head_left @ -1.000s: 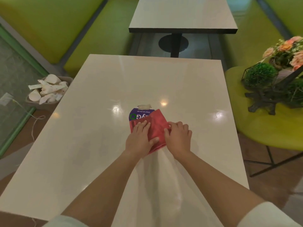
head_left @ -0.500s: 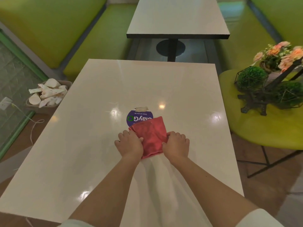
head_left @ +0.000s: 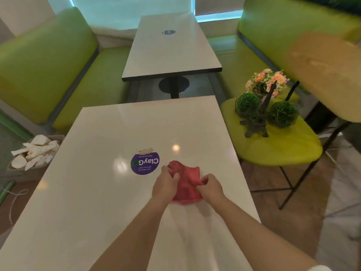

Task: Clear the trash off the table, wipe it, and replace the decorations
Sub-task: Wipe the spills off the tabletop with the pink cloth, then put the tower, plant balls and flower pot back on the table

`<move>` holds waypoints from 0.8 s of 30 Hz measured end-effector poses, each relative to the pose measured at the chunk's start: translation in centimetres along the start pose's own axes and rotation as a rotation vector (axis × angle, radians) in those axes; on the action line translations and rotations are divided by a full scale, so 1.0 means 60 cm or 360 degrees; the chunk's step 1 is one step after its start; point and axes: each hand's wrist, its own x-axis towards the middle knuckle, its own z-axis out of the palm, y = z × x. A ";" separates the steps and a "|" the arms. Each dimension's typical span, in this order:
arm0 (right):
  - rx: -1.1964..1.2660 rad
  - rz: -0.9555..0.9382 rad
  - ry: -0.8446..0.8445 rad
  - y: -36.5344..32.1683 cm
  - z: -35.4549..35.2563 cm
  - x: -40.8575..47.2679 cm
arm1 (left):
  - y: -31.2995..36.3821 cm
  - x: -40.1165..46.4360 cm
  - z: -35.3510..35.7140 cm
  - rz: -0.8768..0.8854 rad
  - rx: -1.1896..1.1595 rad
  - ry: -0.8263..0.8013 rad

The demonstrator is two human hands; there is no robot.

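A red cloth (head_left: pixel 187 182) lies bunched on the white table (head_left: pixel 93 192), just right of a round purple sticker (head_left: pixel 145 163). My left hand (head_left: pixel 166 184) pinches the cloth's left edge. My right hand (head_left: pixel 211 187) pinches its right edge, and the cloth is lifted a little between them. The decorations stand on a green chair (head_left: pixel 273 151) to the right of the table: a dark tower figure (head_left: pixel 257 122), two green ball plants (head_left: pixel 283 113) and a pot of pink flowers (head_left: pixel 267 81).
A bin full of crumpled white trash (head_left: pixel 33 153) stands on the floor by the table's left side. A second table (head_left: pixel 172 47) is beyond, with green benches (head_left: pixel 45 61) on both sides. A scrap of tape (head_left: pixel 146 151) sticks above the sticker.
The cloth was pressed flat under both hands over the sticker's edge. Now both hands pinch and bunch it, and it sits further right, off the sticker. The view has tilted upward.
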 end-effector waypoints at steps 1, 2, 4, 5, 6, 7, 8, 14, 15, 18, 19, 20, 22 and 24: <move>0.0082 -0.0004 0.0012 0.000 -0.012 -0.004 | 0.012 -0.001 0.003 0.0043 -0.0060 -0.0022; 0.0181 -0.0018 0.0038 0.000 -0.033 -0.010 | 0.033 -0.004 0.009 0.0104 -0.0095 -0.0045; 0.0337 -0.0061 0.0065 0.004 -0.078 -0.019 | 0.076 -0.011 0.026 0.0211 -0.0141 -0.0090; 0.0367 -0.0086 0.0071 0.007 -0.098 -0.022 | 0.096 -0.015 0.035 0.0249 -0.0174 -0.0107; 0.0383 -0.0101 0.0093 0.012 -0.125 -0.024 | 0.120 -0.020 0.049 0.0290 -0.0202 -0.0133; 0.0392 -0.0106 0.0118 0.018 -0.145 -0.023 | 0.139 -0.024 0.059 0.0307 -0.0228 -0.0154; 0.0399 -0.0097 0.0153 0.023 -0.168 -0.021 | 0.161 -0.027 0.071 0.0320 -0.0257 -0.0170; 0.0372 -0.0038 0.0252 0.053 -0.308 0.006 | 0.299 -0.036 0.167 0.0372 -0.0360 -0.0230; 0.0377 -0.0029 0.0255 0.057 -0.333 0.012 | 0.322 -0.039 0.183 0.0363 -0.0373 -0.0239; 0.0434 -0.0037 0.0335 0.076 -0.419 0.037 | 0.389 -0.048 0.243 0.0381 -0.0400 -0.0256; 0.0444 -0.0051 0.0395 0.085 -0.446 0.048 | 0.408 -0.050 0.260 0.0383 -0.0399 -0.0260; 0.0449 -0.0059 0.0450 0.093 -0.473 0.058 | 0.427 -0.049 0.279 0.0378 -0.0388 -0.0253; 0.0434 -0.0066 0.0541 0.108 -0.521 0.080 | 0.462 -0.046 0.310 0.0354 -0.0373 -0.0234; 0.0364 -0.0068 0.0579 0.126 -0.572 0.107 | 0.500 -0.043 0.347 0.0341 -0.0356 -0.0212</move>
